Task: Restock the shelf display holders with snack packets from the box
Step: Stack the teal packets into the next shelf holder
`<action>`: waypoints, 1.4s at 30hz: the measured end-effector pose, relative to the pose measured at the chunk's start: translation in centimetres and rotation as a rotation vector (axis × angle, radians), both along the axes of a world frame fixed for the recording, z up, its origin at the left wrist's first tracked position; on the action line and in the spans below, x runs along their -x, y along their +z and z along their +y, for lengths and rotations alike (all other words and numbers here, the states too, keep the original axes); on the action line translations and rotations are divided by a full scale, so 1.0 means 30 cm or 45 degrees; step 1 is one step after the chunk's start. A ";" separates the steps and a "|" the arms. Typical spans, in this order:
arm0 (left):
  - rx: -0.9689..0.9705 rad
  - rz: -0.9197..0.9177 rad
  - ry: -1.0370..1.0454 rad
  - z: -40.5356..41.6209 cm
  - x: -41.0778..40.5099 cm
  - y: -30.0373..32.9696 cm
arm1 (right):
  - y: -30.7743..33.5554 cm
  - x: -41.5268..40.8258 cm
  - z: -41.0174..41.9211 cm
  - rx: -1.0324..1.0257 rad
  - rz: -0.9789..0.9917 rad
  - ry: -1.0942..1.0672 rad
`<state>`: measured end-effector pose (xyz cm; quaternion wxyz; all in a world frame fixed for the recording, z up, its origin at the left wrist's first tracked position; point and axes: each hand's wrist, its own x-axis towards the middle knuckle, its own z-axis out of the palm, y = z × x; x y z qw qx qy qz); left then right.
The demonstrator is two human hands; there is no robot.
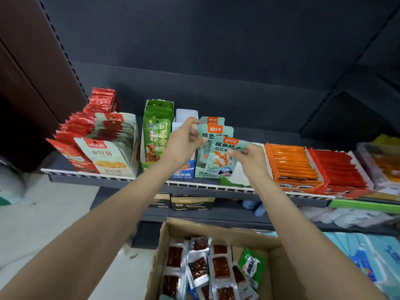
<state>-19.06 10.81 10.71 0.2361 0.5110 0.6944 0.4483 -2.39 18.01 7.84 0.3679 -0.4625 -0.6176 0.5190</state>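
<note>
Both hands are up at the pale green holder [204, 169] on the shelf [108, 180]. The right hand [249, 158] pinches a pale green fish snack packet [225, 154], likely to slide it in front. The left hand [184, 140] pinches the packets behind [213, 131], probably to keep them standing. An orange tag on the packets reads 劲仔. Below the holder, the box [216, 229] has more snacks.
</note>
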 end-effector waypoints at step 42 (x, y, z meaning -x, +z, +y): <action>0.150 0.312 -0.127 0.196 0.140 0.023 | -0.009 0.090 0.069 -0.114 -0.030 -0.297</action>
